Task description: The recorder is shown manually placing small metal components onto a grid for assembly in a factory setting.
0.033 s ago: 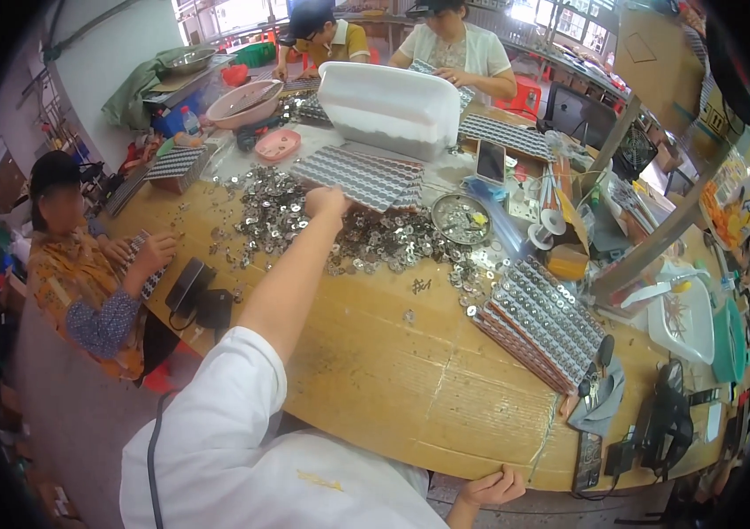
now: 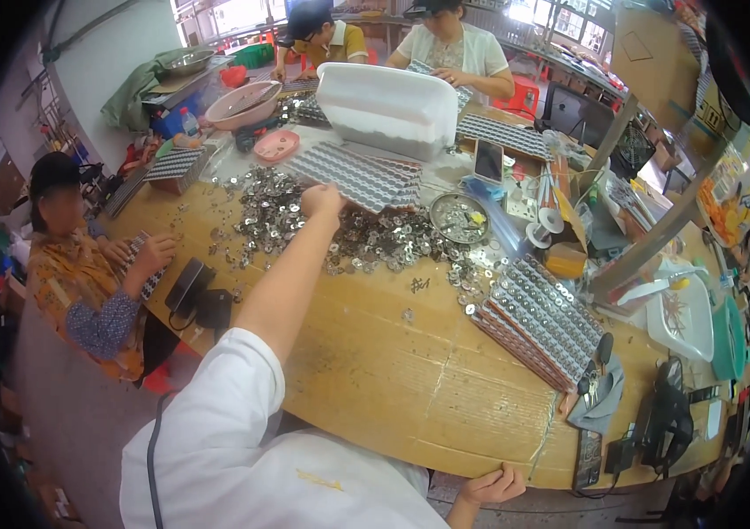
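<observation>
My left hand point(image 2: 322, 201) reaches far across the table, its fingers closed at the near edge of a grey panel point(image 2: 344, 172) covered in rows of round pieces. That panel lies askew over similar panels, fanned out to its right. Around and below the hand spreads a heap of loose shiny metal discs point(image 2: 282, 212). My right hand point(image 2: 494, 485) rests by the table's near edge with its fingers curled in, and I see nothing in them. Nearer to it on the right, a stack of panels filled with discs point(image 2: 542, 317) lies on the wooden table point(image 2: 375, 353).
A white tub point(image 2: 388, 110) stands behind the panels, and a round metal dish point(image 2: 460, 218) beside them. A phone point(image 2: 490, 161) and a wire spool point(image 2: 545, 227) are farther right. One person point(image 2: 84, 264) sits at left, and two others work across the table.
The grey panel has shifted slightly left over those beneath it, and my left hand has moved left with it. My right hand stays where it was.
</observation>
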{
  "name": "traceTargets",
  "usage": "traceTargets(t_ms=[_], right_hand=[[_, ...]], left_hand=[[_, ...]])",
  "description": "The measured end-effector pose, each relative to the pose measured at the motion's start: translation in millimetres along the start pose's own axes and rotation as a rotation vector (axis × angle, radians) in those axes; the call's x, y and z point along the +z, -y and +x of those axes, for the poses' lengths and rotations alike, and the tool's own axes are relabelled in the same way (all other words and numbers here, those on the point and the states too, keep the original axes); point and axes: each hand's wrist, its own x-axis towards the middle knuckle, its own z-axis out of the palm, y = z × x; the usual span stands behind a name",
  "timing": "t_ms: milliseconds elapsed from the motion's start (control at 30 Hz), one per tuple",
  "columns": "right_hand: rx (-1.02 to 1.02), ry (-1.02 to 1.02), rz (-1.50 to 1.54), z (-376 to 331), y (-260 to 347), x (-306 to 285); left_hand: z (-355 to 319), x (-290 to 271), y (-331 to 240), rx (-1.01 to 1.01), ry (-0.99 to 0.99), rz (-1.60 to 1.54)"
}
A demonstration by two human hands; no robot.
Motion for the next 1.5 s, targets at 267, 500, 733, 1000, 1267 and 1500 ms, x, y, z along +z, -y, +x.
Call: traceTargets(t_ms=[267,500,733,1000,1267,1500], right_hand=[[0.060,0.033,0.026,-3,0,-2],[0.034,0.026,0.001,1,1,-4],[0.026,0.023,0.038,-2,-2,-3],[0.006,-0.012,0.042,6,8,2],[0.010,0.027,-0.046,5,10,5],[-0.040,0.073,-0.095,9,8,-1]], left_hand=[[-40,-47,-43,0.154,0.747,-0.010],[-129,-56,-87,0.248,1.289,0.522],[-175,-68,-40,0.450,1.655,0.956],[-193,-73,-8,0.756,1.516,1.315],[-198,-88,38,0.956,1.234,1.336],[-196,-97,47,1.036,1.098,1.031]])
